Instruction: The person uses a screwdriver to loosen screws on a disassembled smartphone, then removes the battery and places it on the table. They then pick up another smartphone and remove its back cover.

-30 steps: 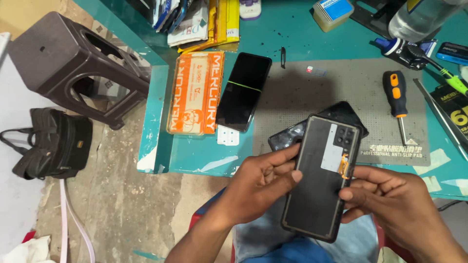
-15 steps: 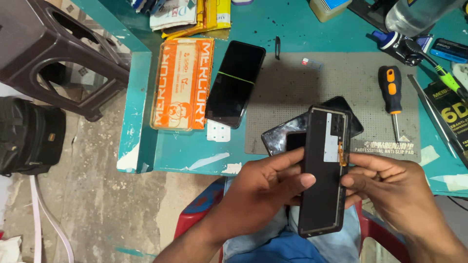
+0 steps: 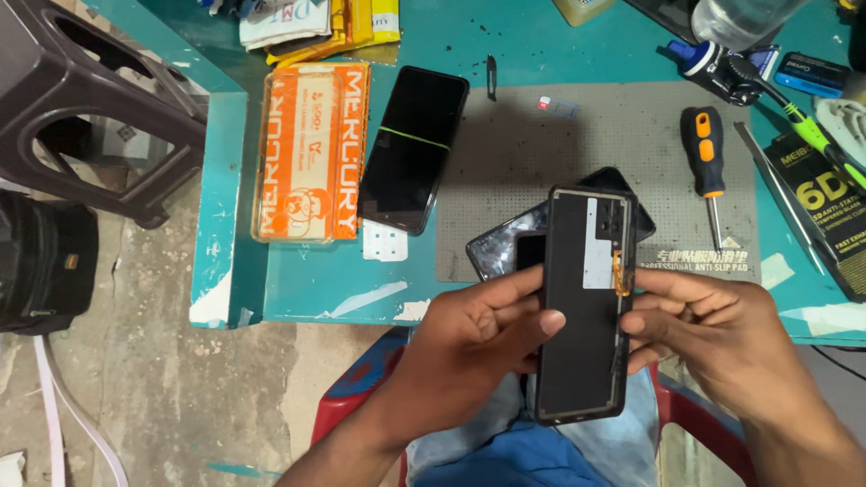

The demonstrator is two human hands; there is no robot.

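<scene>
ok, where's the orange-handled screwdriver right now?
In the head view the orange-handled screwdriver lies on the right part of the grey mat, tip toward the person, just up and right of the phone panel held in both hands.

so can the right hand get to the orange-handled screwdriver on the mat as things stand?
Probably yes, once freed. The right hand grips the phone panel with the left hand; the screwdriver lies just beyond on the grey mat, nothing between.

A phone repair workshop: screwdriver, grey anti-slip mat, opened phones.
</scene>
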